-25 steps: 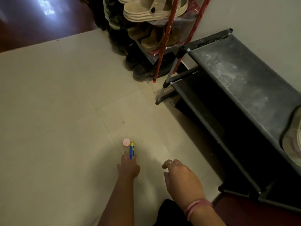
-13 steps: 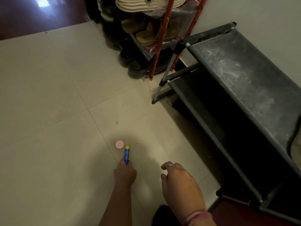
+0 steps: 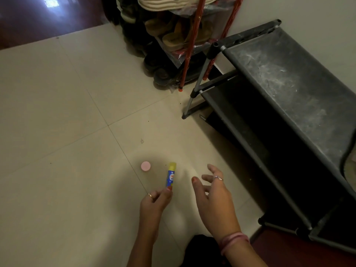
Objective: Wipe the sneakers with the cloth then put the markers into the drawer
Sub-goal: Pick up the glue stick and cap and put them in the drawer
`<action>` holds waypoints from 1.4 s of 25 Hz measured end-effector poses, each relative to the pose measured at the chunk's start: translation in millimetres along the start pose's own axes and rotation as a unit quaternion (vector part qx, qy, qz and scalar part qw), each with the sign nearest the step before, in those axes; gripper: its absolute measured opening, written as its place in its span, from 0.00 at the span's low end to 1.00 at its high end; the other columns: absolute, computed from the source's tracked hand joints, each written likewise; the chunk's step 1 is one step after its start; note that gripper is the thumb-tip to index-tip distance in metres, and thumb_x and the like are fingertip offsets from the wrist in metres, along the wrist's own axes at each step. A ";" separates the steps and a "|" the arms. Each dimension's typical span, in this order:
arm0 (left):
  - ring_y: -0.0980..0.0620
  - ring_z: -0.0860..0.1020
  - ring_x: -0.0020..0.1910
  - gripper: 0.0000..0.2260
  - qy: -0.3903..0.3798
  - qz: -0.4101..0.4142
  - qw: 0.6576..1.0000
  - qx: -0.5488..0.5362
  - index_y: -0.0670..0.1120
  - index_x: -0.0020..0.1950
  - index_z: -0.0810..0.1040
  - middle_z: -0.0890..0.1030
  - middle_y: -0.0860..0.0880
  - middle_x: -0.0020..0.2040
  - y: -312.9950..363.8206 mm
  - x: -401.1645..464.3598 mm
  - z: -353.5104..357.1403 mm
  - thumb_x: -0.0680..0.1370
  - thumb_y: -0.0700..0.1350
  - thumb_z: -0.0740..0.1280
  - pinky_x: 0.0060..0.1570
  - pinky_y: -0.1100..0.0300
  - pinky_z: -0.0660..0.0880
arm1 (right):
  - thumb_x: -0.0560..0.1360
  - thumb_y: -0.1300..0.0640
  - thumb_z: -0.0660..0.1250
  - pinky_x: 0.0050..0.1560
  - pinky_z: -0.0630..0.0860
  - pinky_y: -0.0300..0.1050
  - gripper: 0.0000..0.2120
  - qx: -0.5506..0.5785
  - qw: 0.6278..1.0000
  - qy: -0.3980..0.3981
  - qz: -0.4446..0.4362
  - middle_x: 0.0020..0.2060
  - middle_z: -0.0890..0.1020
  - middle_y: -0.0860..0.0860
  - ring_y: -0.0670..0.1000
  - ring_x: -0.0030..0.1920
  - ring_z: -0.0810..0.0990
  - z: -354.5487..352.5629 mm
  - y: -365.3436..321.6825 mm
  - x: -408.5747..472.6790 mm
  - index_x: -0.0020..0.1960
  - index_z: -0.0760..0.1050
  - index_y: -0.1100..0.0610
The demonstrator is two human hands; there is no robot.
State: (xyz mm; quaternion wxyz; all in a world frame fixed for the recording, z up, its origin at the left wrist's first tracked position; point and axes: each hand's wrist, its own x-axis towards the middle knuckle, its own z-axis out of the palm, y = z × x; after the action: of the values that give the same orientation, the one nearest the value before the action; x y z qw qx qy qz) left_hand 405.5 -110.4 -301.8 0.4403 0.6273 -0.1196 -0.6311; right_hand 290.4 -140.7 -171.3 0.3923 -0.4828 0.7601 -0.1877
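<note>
A blue marker (image 3: 170,174) with a yellow cap points away from me, its near end pinched between the fingers of my left hand (image 3: 154,204) just above the tiled floor. A small round pink cap (image 3: 145,166) lies on the floor a little to the marker's left. My right hand (image 3: 213,195) hovers to the right of the marker with fingers spread and relaxed, holding nothing. No cloth, sneakers or drawer can be made out here.
A dusty black shoe rack (image 3: 285,89) stands along the wall on the right, its lower shelves dark. A red-poled rack (image 3: 190,41) crammed with sandals and shoes stands at the back. Cream floor tiles (image 3: 57,112) stretch to the left.
My left hand has lifted the blue marker off the floor and shifted it right, away from the pink cap. My right hand has uncurled and spread its fingers.
</note>
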 end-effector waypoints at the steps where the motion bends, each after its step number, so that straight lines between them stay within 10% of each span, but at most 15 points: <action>1: 0.49 0.81 0.43 0.07 -0.049 0.006 0.999 -0.013 0.38 0.43 0.83 0.84 0.41 0.42 8.1 -13.7 2.2 0.72 0.41 0.73 0.52 0.55 0.77 | 0.77 0.46 0.62 0.56 0.70 0.35 0.30 0.039 0.999 -0.009 0.009 0.65 0.72 0.46 0.46 0.61 0.76 -0.5 -2.4 -0.3 0.75 0.54 0.49; 5: 0.44 0.81 0.48 0.12 -0.227 0.018 0.974 -0.008 0.39 0.39 0.82 0.82 0.37 0.50 25.1 -43.7 2.4 0.65 0.48 0.74 0.54 0.51 0.78 | 0.77 0.46 0.62 0.48 0.69 0.24 0.31 -0.010 0.999 -0.027 -0.019 0.52 0.78 0.40 0.39 0.50 0.77 -0.8 -6.0 -2.4 0.75 0.51 0.46; 8: 0.47 0.81 0.54 0.11 -0.305 0.040 0.951 0.042 0.40 0.42 0.81 0.82 0.43 0.55 34.8 -29.8 -1.8 0.69 0.48 0.72 0.56 0.55 0.77 | 0.78 0.52 0.62 0.55 0.73 0.34 0.20 -0.043 0.997 0.010 -0.066 0.39 0.77 0.40 0.41 0.47 0.78 -3.4 -4.6 -1.6 0.69 0.63 0.47; 11: 0.53 0.79 0.57 0.08 -0.155 0.124 0.940 0.278 0.44 0.48 0.80 0.81 0.53 0.57 30.2 25.8 -5.1 0.74 0.48 0.68 0.58 0.60 0.74 | 0.79 0.54 0.62 0.61 0.72 0.42 0.18 -0.094 0.989 0.058 -0.097 0.40 0.77 0.41 0.45 0.47 0.79 -4.4 0.1 -1.3 0.68 0.66 0.50; 14: 0.44 0.74 0.62 0.14 0.014 0.182 0.853 0.489 0.41 0.60 0.75 0.73 0.44 0.64 15.4 87.0 -15.0 0.75 0.39 0.65 0.60 0.56 0.69 | 0.79 0.52 0.60 0.41 0.68 0.30 0.20 -0.166 0.983 0.013 -0.076 0.51 0.79 0.47 0.47 0.52 0.78 -4.1 3.0 -1.3 0.70 0.62 0.46; 19: 0.43 0.50 0.77 0.32 0.002 0.090 0.703 0.706 0.42 0.78 0.47 0.46 0.44 0.79 -13.5 131.7 -27.2 0.77 0.40 0.57 0.71 0.42 0.56 | 0.80 0.50 0.57 0.59 0.68 0.36 0.20 -0.259 0.959 -0.062 -0.097 0.63 0.73 0.43 0.45 0.64 0.70 1.0 2.1 -4.8 0.72 0.61 0.44; 25: 0.41 0.47 0.77 0.29 -0.045 0.083 0.626 0.774 0.46 0.78 0.49 0.43 0.47 0.79 -19.7 146.4 -23.6 0.79 0.42 0.57 0.71 0.37 0.53 | 0.80 0.49 0.56 0.59 0.70 0.39 0.21 -0.291 0.948 -0.072 -0.105 0.63 0.73 0.43 0.46 0.64 0.68 0.9 5.0 -4.1 0.72 0.60 0.44; 30: 0.35 0.73 0.56 0.16 0.003 0.119 0.682 0.721 0.40 0.66 0.70 0.63 0.39 0.70 -37.3 136.2 -40.3 0.79 0.37 0.56 0.58 0.46 0.72 | 0.81 0.49 0.56 0.58 0.70 0.40 0.20 -0.293 0.946 -0.085 -0.110 0.62 0.72 0.44 0.48 0.63 0.68 2.0 5.9 -5.0 0.72 0.60 0.45; 35: 0.38 0.73 0.46 0.05 0.056 0.085 0.751 0.652 0.41 0.53 0.70 0.71 0.39 0.51 -63.0 106.8 -57.0 0.79 0.41 0.59 0.47 0.48 0.73 | 0.81 0.50 0.56 0.58 0.71 0.41 0.20 -0.303 0.941 -0.095 -0.114 0.62 0.73 0.46 0.49 0.63 0.69 3.3 6.7 -7.9 0.72 0.60 0.47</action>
State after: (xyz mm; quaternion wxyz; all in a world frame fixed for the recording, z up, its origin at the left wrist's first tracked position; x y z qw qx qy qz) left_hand 449.8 -126.1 -429.9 -0.0178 0.7836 -0.5302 -0.3233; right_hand 290.8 -130.4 -174.6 0.2739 -0.6776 0.6803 0.0551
